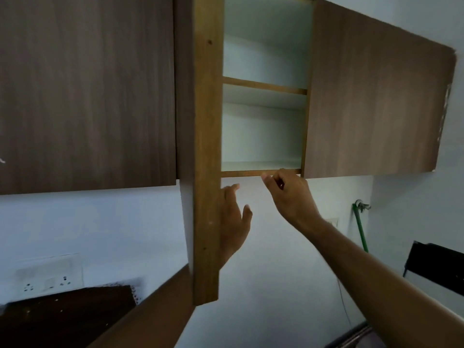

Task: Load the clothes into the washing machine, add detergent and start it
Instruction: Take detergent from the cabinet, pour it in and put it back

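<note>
Wooden door (207, 146) stands open edge-on, the left hand (234, 222) flat behind it with fingers straight, while the right hand (288, 194) curls loosely at the cabinet (261, 173) lip, holding nothing. No detergent shows on the shelves, so a blind reach could waste time, or the door could swing into the head.

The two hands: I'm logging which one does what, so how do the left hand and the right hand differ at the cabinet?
The left hand is flat against the open cabinet door, fingers straight; the right hand has its fingers curled, at the cabinet's bottom edge. The left sits lower, partly hidden by the door; the right shows fully. Neither holds a loose object.
</note>
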The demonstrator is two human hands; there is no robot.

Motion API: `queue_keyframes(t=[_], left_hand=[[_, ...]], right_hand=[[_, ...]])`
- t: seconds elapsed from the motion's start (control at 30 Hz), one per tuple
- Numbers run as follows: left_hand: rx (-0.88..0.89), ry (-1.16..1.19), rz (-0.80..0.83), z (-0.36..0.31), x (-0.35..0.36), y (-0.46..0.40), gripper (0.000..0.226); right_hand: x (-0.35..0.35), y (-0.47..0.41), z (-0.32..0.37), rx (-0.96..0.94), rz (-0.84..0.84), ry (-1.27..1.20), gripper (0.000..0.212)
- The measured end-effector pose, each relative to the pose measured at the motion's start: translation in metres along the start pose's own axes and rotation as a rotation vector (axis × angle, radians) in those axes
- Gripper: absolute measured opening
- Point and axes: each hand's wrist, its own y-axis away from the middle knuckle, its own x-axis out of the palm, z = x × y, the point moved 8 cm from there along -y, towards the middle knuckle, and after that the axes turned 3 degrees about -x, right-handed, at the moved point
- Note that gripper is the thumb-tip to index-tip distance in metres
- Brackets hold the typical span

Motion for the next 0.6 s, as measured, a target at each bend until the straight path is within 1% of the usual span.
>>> queue_keyframes(t=[0.07, 0.1, 0.37, 0.6], left_hand=[[-0.087, -0.020, -0.003, 0.002, 0.009, -0.016, 0.049], [-0.103, -0.033, -0.014, 0.003, 0.015, -0.021, 0.048], [-0.074, -0.108, -0.138, 0.005, 0.037, -0.058, 0.044], [-0.080, -0.148, -0.235, 0.025, 0.035, -0.093, 0.043]], right_hand=[[0.006, -0.011, -0.016, -0.017, 0.025, 0.007, 0.041], [0.009, -0.017, -0.023, -0.023, 0.037, 0.002, 0.040], [0.034, -0.057, -0.054, -0.064, 0.103, -0.044, 0.036], [0.070, -0.095, -0.056, -0.161, 0.157, -0.124, 0.029]])
